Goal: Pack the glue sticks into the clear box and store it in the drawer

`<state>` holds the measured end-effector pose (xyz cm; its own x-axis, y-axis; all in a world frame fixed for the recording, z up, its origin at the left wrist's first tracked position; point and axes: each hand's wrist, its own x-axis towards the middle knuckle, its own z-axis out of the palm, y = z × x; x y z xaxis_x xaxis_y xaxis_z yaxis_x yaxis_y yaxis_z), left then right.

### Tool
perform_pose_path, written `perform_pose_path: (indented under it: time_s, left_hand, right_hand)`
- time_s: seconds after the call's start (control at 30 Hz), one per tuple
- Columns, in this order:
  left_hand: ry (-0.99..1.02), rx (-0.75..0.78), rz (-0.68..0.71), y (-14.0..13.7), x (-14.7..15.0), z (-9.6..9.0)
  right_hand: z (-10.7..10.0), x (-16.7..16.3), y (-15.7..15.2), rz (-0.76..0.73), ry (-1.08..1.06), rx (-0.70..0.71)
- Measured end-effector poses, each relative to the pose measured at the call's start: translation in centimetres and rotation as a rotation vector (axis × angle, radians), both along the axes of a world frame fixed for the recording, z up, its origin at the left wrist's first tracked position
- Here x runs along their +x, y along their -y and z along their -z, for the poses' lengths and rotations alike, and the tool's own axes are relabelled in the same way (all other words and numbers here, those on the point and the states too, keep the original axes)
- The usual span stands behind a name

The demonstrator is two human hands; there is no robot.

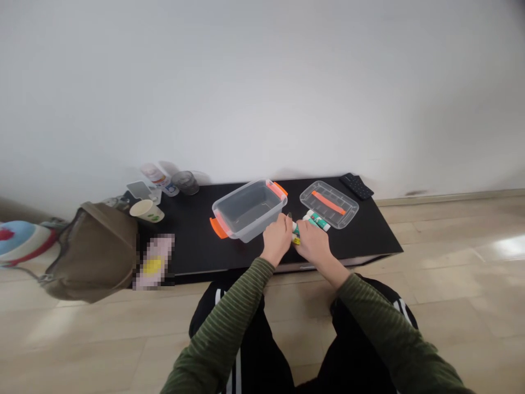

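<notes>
My left hand (278,238) and my right hand (314,241) meet at the front of the black tabletop, both with curled fingers. Between them show glue sticks (296,235), one with a green and white label and one with yellow; my fingers hide most of them. More green and white glue sticks (316,220) lie just behind my right hand. An uncovered clear plastic box (246,234) with orange clips stands behind and left of my left hand. Its clear lid (348,218), with an orange handle, rests flat beyond the loose glue sticks.
A dark keypad-like object (356,186) lies at the back right. On the left are a paper cup (146,210), a glass (186,183), a spray can (161,179), a brown bag (96,251) and a blurred-out pink packet (153,262). A wall (262,93) rises behind.
</notes>
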<state>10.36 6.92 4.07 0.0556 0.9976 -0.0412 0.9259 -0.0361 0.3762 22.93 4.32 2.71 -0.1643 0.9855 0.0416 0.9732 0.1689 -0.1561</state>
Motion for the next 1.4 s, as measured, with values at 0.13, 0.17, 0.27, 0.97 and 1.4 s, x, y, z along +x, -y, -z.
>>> perform_pose_path:
  time_s: [0.13, 0.17, 0.27, 0.97, 1.4]
  left_hand:
    - [-0.046, -0.011, 0.044, 0.0, 0.6, 0.2]
    - [-0.055, -0.011, 0.043, -0.1, 0.6, 0.2]
    - [-0.054, -0.028, -0.009, -0.5, 0.0, 0.2]
    - [0.046, -0.18, 0.118, -2.2, 3.4, 7.8]
    - [0.117, -0.127, 0.084, -3.0, 1.9, 8.6]
  right_hand:
    - [-0.4, 1.1, 0.3, 0.041, -0.008, -0.159]
    - [-0.5, 1.7, 0.3, 0.046, -0.013, -0.202]
    - [-0.7, 4.6, -0.2, 0.119, -0.032, -0.242]
    - [4.6, 9.2, -6.0, 0.286, -0.174, -0.159]
    - [4.9, 6.0, -4.7, 0.232, -0.048, -0.181]
